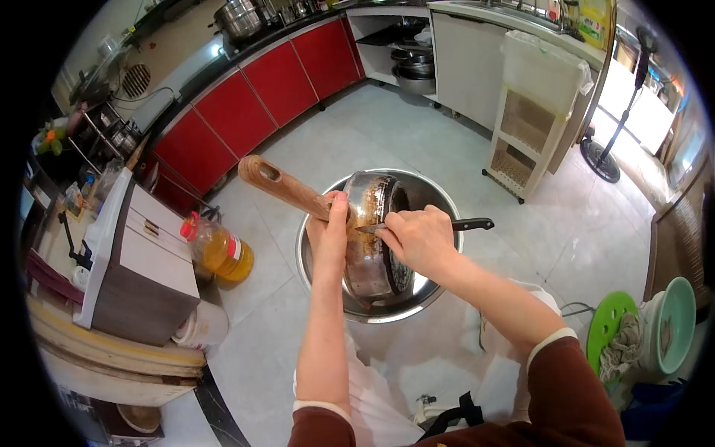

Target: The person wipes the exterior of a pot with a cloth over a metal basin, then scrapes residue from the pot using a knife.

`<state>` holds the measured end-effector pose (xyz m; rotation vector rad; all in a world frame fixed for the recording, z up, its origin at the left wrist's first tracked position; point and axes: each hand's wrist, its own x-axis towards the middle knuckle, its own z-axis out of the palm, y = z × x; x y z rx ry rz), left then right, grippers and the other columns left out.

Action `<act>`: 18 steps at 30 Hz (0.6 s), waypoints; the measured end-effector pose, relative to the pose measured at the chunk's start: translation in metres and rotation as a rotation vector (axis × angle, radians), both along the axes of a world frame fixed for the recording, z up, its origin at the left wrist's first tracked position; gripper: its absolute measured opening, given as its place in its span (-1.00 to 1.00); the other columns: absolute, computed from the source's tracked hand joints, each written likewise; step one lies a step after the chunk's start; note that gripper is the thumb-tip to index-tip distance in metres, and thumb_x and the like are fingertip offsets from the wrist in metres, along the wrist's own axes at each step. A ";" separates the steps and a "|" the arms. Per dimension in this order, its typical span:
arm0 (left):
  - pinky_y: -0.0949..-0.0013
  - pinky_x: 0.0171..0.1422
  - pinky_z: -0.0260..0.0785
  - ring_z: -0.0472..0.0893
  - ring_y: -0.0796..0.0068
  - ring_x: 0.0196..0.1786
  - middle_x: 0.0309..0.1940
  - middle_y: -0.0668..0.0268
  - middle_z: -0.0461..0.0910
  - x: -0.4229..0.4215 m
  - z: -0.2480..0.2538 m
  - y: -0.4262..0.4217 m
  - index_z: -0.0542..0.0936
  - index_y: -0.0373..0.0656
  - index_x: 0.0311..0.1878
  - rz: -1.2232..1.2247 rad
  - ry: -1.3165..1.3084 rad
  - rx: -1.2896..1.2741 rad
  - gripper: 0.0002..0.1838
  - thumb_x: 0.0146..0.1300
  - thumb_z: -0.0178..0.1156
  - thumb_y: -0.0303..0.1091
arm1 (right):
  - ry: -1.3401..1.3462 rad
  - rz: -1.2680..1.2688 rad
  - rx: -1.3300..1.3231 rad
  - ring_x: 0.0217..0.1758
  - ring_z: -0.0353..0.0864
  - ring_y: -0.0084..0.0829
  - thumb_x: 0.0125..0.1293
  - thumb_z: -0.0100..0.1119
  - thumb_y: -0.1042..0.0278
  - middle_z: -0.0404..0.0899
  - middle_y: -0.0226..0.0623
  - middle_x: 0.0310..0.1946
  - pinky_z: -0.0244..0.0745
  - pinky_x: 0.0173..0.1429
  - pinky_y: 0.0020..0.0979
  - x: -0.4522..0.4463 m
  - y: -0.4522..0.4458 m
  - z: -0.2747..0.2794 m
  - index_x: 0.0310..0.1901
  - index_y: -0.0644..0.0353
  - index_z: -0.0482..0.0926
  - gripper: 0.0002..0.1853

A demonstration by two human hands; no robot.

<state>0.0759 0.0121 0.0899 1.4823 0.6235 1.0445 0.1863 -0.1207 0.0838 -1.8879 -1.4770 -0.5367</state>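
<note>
A stained metal pan with a wooden handle is tilted on its side over a wide steel basin. My left hand is closed around the handle where it meets the pan. In my right hand is a small knife with a black handle. Its blade lies against the pan's brown-stained outer side, and my right fingers are close to that surface. The blackened base of the pan faces right. Part of the basin is hidden behind the pan and my hands.
An oil bottle stands left of the basin, beside a cabinet. Red cupboards line the back left. A wheeled rack is at the back right. A green stool and a green basin stand at the right.
</note>
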 end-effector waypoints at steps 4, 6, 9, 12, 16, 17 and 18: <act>0.38 0.07 0.35 0.48 0.52 -0.07 -0.13 0.31 0.55 0.001 0.003 0.009 0.61 -0.29 -0.02 -0.063 0.026 -0.031 -0.55 0.33 0.25 -0.02 | -0.049 -0.070 0.064 -0.49 0.60 -0.23 0.26 0.28 0.10 0.59 -0.37 -0.56 0.37 -0.32 -0.22 0.023 0.011 0.005 -0.48 0.07 0.51 -0.72; 0.36 0.16 0.33 0.47 0.48 0.00 -0.08 0.29 0.55 -0.001 0.004 0.009 0.62 -0.27 -0.01 -0.094 0.076 -0.039 -0.55 0.34 0.24 -0.02 | -0.042 -0.072 0.053 -0.50 0.59 -0.24 0.26 0.28 0.10 0.59 -0.37 -0.56 0.36 -0.32 -0.23 0.023 0.008 0.004 -0.49 0.07 0.51 -0.72; 0.36 0.15 0.33 0.47 0.48 0.00 -0.09 0.29 0.55 0.001 0.009 0.009 0.63 -0.25 -0.02 -0.126 0.098 -0.031 -0.55 0.33 0.24 0.00 | -0.094 0.018 0.024 -0.51 0.58 -0.26 0.26 0.27 0.10 0.58 -0.40 -0.58 0.34 -0.33 -0.23 0.016 0.003 0.003 -0.49 0.07 0.51 -0.71; 0.36 0.15 0.33 0.47 0.49 0.00 -0.09 0.29 0.55 0.006 0.008 0.013 0.63 -0.25 -0.03 -0.153 0.084 -0.055 -0.54 0.32 0.24 0.01 | -0.116 -0.072 0.058 -0.53 0.57 -0.28 0.25 0.29 0.11 0.54 -0.43 -0.60 0.32 -0.35 -0.24 0.031 0.006 0.007 -0.49 0.06 0.49 -0.72; 0.37 0.12 0.33 0.47 0.50 -0.03 -0.12 0.30 0.54 0.004 0.006 0.015 0.63 -0.26 -0.04 -0.190 0.087 -0.047 -0.54 0.32 0.24 0.01 | -0.134 0.027 0.056 -0.52 0.57 -0.29 0.24 0.31 0.13 0.54 -0.44 -0.61 0.29 -0.38 -0.25 0.024 -0.003 0.005 -0.49 0.06 0.49 -0.72; 0.38 0.11 0.33 0.48 0.50 -0.04 -0.13 0.31 0.54 0.005 0.007 0.017 0.63 -0.26 -0.05 -0.221 0.100 -0.059 -0.54 0.32 0.24 0.01 | -0.143 0.028 0.057 -0.52 0.57 -0.29 0.24 0.31 0.13 0.54 -0.44 -0.61 0.29 -0.38 -0.25 0.024 -0.001 0.006 -0.49 0.06 0.49 -0.72; 0.38 0.11 0.33 0.48 0.50 -0.04 -0.13 0.31 0.54 0.005 0.008 0.017 0.63 -0.26 -0.05 -0.221 0.095 -0.058 -0.54 0.32 0.24 0.01 | -0.140 0.023 0.059 -0.52 0.57 -0.29 0.24 0.31 0.14 0.54 -0.44 -0.61 0.30 -0.38 -0.25 0.024 0.000 0.006 -0.49 0.06 0.49 -0.73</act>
